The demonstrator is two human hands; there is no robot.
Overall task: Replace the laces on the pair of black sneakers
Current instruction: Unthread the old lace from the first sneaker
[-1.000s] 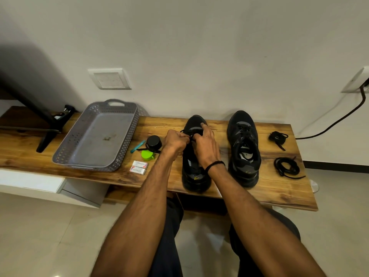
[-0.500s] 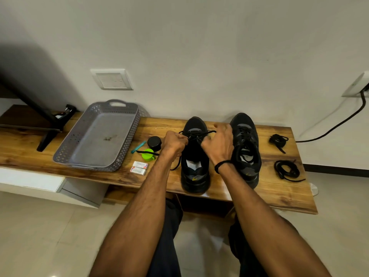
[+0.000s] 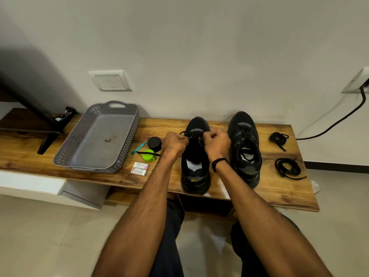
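Wood-grain surface (image 3: 279, 188), white wall (image 3: 199, 56); left hand (image 3: 175, 143) and right hand (image 3: 216, 142) pinch the sneaker lace (image 3: 184, 133); heel logo (image 3: 193, 179) probably illegible.

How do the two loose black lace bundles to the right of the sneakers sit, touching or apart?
Apart. The head view shows bare wood of the bench between the far lace bundle and the near lace bundle.
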